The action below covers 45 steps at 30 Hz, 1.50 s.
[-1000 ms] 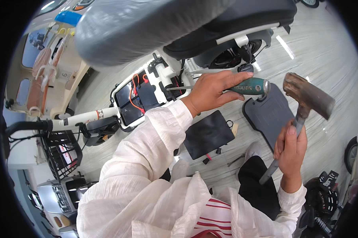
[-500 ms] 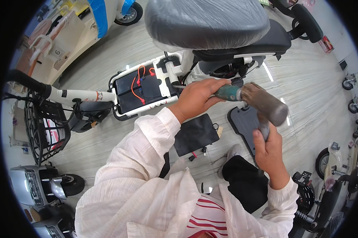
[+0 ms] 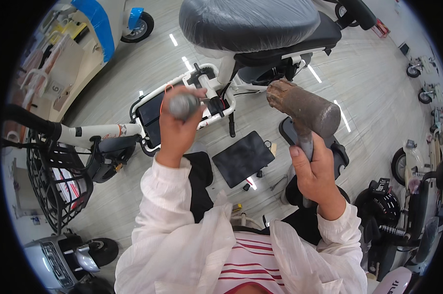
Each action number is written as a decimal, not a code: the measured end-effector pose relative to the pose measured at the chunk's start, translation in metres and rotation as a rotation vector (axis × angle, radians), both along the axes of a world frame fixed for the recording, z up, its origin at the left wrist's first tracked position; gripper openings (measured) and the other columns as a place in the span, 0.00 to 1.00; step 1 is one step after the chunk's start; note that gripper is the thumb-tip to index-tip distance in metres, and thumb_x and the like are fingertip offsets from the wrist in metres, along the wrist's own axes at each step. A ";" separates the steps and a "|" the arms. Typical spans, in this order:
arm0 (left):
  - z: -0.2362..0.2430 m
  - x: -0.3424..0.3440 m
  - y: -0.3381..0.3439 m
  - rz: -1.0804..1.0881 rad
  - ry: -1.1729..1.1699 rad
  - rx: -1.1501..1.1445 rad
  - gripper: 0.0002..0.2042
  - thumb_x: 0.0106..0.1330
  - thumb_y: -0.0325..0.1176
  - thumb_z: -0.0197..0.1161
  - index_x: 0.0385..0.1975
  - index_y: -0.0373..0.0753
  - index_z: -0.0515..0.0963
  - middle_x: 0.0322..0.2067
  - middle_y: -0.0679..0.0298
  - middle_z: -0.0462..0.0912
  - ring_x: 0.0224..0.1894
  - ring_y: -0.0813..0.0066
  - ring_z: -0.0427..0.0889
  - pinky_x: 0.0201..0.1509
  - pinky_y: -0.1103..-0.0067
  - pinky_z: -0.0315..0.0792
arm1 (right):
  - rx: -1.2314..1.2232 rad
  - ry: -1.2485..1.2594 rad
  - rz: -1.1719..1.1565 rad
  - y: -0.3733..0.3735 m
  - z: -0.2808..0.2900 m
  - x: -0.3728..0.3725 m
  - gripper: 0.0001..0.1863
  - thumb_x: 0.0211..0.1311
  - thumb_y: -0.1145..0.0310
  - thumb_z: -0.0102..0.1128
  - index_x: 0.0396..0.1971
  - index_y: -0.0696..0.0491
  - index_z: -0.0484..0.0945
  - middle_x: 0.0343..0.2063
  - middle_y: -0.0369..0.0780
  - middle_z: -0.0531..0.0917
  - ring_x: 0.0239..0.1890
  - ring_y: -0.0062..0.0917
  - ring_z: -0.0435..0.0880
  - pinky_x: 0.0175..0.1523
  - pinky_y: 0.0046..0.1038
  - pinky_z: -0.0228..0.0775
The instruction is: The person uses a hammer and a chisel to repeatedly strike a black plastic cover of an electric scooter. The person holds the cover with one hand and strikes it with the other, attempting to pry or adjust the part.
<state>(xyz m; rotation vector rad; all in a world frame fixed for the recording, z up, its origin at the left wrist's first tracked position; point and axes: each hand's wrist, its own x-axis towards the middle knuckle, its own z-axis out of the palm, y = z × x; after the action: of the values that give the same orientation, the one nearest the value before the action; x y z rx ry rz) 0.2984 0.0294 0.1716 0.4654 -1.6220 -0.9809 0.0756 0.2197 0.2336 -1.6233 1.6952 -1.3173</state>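
Observation:
My right hand (image 3: 320, 171) is closed around the handle of a hammer (image 3: 309, 110), whose heavy, worn brown head is raised above the floor mid-right. My left hand (image 3: 175, 134) grips a screwdriver (image 3: 183, 106), seen end-on and blurred; its shaft is mostly hidden by the hand. That hand is over the white frame of an electric scooter (image 3: 99, 131). Beneath it, the open footboard bay shows a black battery (image 3: 151, 116) and an orange wire, partly covered by my fingers. A black bar with a white bracket (image 3: 209, 88) crosses the frame just right of the left hand.
The scooter's plastic-wrapped grey seat (image 3: 251, 27) looms at the top. On the floor lie a black flat panel (image 3: 243, 159), a dark footboard cover (image 3: 287, 128) and a wrench (image 3: 279, 182). A wire basket (image 3: 59, 181) stands left; more scooters (image 3: 59, 259) line both sides.
My left hand has moved left with the screwdriver, turning it end-on, away from the hammer head. The hammer has shifted slightly left, and the view has moved a little.

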 end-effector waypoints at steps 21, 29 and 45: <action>-0.025 0.014 0.039 -0.155 -0.445 -0.276 0.24 0.48 0.19 0.72 0.46 0.41 0.72 0.39 0.58 0.82 0.48 0.56 0.83 0.53 0.66 0.77 | 0.089 -0.026 -0.059 0.003 -0.037 -0.017 0.15 0.68 0.62 0.57 0.37 0.60 0.69 0.17 0.45 0.74 0.17 0.35 0.72 0.25 0.31 0.64; -0.022 0.013 0.039 -0.151 -0.477 -0.271 0.25 0.48 0.17 0.71 0.47 0.41 0.71 0.40 0.57 0.82 0.47 0.55 0.83 0.53 0.66 0.77 | 0.124 -0.008 0.085 0.015 -0.034 -0.017 0.17 0.63 0.62 0.60 0.41 0.60 0.71 0.19 0.45 0.77 0.20 0.40 0.78 0.27 0.33 0.69; -0.035 0.012 0.036 -0.051 -0.301 -0.094 0.26 0.51 0.09 0.66 0.48 0.38 0.69 0.41 0.57 0.81 0.50 0.59 0.81 0.55 0.68 0.75 | -0.170 0.467 0.300 0.013 -0.037 0.047 0.18 0.51 0.60 0.67 0.26 0.52 0.65 0.14 0.36 0.70 0.13 0.28 0.75 0.14 0.29 0.64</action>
<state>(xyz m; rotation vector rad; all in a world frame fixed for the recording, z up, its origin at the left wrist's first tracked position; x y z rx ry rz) 0.3108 0.0651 0.1366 0.5289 -1.9492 -0.8987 0.1224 0.2330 0.1970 -2.3218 1.5209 -1.0098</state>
